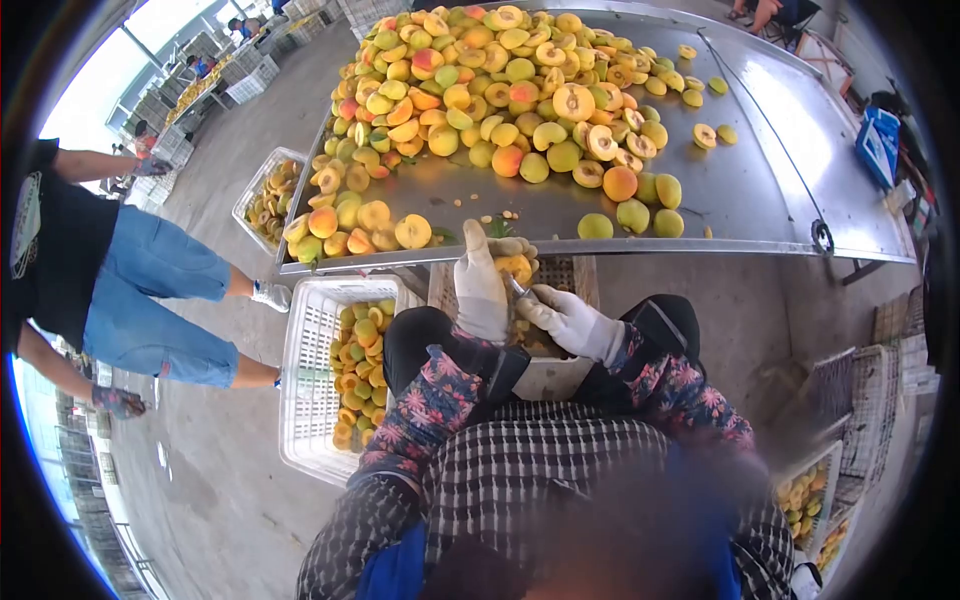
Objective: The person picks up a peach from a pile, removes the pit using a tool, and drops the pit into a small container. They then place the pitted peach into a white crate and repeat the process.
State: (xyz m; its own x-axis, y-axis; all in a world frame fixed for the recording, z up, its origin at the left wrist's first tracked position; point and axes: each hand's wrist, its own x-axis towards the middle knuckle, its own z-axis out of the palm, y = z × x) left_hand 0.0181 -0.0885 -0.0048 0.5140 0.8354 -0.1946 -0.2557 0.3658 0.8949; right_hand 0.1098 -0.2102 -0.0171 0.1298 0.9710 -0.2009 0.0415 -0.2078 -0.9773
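A metal table spans the far side, bearing a heap of whole and halved yellow peaches. Left of the person's legs stands a white plastic crate of peach pieces; another crate lies under the hands, just short of the table's near edge. The left gloved hand grips a peach piece, thumb on its left, fingers round its far side. The right gloved hand is closed on a small metal tool. The peach lies far and left of the right fingertips; the left hand is nearer, touching it. The tool slants far-left towards the flesh; the peach's long axis is unclear. Markings on the blue package at the table's right and the co-worker's shirt print are unreadable.
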